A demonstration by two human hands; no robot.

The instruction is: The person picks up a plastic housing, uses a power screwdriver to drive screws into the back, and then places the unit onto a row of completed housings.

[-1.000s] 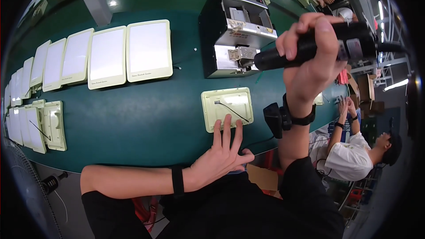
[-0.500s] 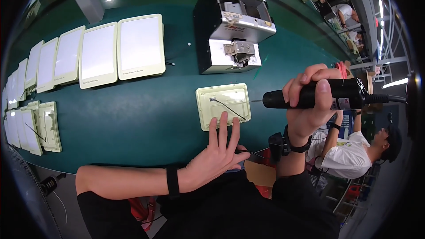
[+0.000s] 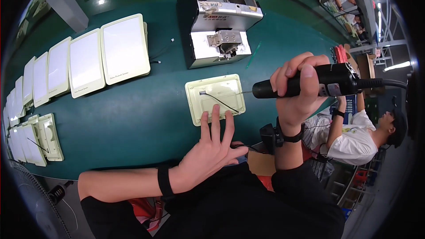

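A pale yellow-green plastic cover [image 3: 193,89] lies on the green bench in front of me, with a thin black wire [image 3: 223,101] running across it from a small connector. My left hand [image 3: 206,157] rests its outstretched fingertips on the cover's near part. My right hand [image 3: 301,82] is wrapped round a black electric screwdriver [image 3: 330,79], held level. Its thin bit points left at the cover's right edge; whether the tip touches a screw is too small to tell.
Beyond the cover stands a black and silver screw-feeder machine [image 3: 226,22]. Several overlapping white-faced tablets [image 3: 124,48] line the left, with stacked covers [image 3: 53,137] nearer me. A fan [image 3: 31,194] is at lower left. At right sits a co-worker [image 3: 361,137].
The view has shifted, so bench things appear slightly left. My left fingers stay on the cover, and the screwdriver keeps about the same place beside it.
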